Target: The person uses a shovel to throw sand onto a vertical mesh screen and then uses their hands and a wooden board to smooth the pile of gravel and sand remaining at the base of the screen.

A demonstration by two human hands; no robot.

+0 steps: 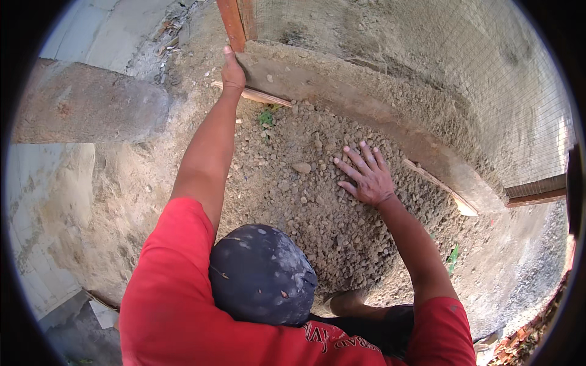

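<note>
My left hand (233,76) is at the left end of a long dirt-caked board (366,110), beside a reddish-brown wooden post (231,24). One digit points up along the post; the other fingers are mostly hidden, and the hand looks closed around the board's end. On a bed of loose, pebbly soil (311,219), my right hand (367,180) lies palm down with its fingers spread, holding nothing. The board stands on edge along the far side of this soil.
Behind the board, wire mesh (476,79) covers a sloping earthy surface. Short wooden strips (262,96) (442,186) lie against the board's near face. A concrete beam (91,104) is at left. My dusty dark-clothed knee (262,274) rises in front. Small green plants (452,259) grow at right.
</note>
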